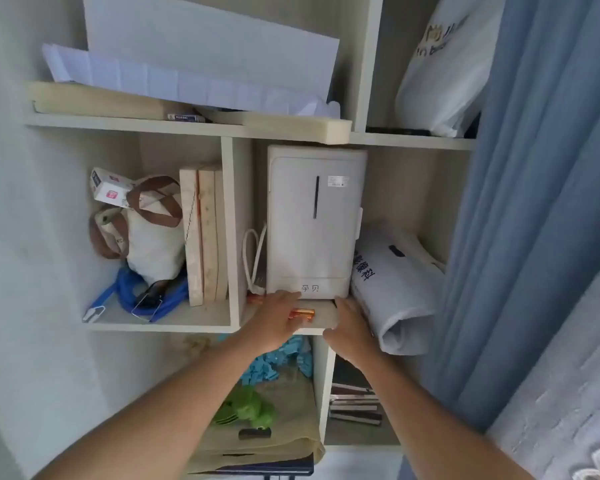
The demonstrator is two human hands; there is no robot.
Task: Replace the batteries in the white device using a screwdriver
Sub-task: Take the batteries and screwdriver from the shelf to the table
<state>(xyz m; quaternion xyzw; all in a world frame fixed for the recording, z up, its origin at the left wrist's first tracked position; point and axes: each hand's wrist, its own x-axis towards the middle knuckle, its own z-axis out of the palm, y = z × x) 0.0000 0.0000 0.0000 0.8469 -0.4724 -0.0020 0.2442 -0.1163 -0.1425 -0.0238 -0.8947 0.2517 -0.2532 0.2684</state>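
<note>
A person's two bare arms reach forward and up into a pale open shelving unit beside a blue curtain (pixel 520 202) on the right. The white device (pixel 314 223), a tall boxy unit with a dark vertical slot and a small label near its top, stands upright in the middle compartment, its base at the front edge of the shelf (pixel 321 320). The left hand (pixel 278 320) lies palm down on the shelf at the device's near left corner, fingers spread flat and clamped on nothing; just right of its fingers lies a small orange item (pixel 302 314), possibly batteries or a tool handle, too blurred to tell. The right hand (pixel 350 329) rests at the shelf edge under the device's near right corner, its fingers hidden, so I cannot tell whether they are curled or apart. A rolled white bag (pixel 395 289) with dark print leans against the device's right side, and a looped white cable (pixel 253 258) hangs just to its left. Judging from this, the device has not yet been lifted out. The risks: pulling it forward by the base alone could tip its tall body toward the person; the leaning bag could slump or fall once its support goes; the cable could snag and drag; and the orange item, close to the edge, could be swept to the floor by either hand. No screwdriver is clearly visible.
</note>
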